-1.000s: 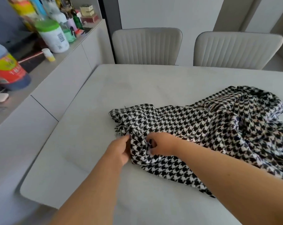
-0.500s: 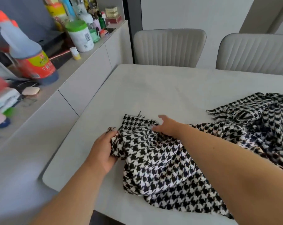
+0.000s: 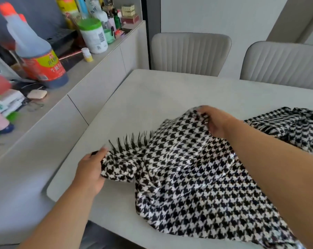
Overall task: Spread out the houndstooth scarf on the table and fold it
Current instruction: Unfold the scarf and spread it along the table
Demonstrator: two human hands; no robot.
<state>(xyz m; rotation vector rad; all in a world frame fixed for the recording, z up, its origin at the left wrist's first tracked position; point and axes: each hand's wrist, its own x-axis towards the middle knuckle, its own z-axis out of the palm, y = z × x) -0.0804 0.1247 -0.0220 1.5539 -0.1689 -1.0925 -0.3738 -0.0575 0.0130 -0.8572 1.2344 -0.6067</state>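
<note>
A person's two bare arms reach over a pale grey table (image 3: 170,90) from the near edge. A black-and-white houndstooth scarf (image 3: 188,186) lies rumpled across the right and near part of the tabletop, with more of it bunched toward the far right. The left hand (image 3: 91,169) is closed around one corner of the scarf's end, near the table's left edge, fingers curled into the cloth. The right hand (image 3: 215,121) pinches the other corner of that same end farther back on the table, lifting it slightly so the fabric rises in a peak. Between the two hands the end of the scarf is drawn out, and its black fringe (image 3: 130,142) sticks out along the edge. Two cream ribbed chairs (image 3: 190,53) stand at the far side of the table. To the left runs a grey sideboard (image 3: 91,76) crowded with bottles and jars, including a large dark sauce bottle (image 3: 37,56) with a red and yellow label.
</note>
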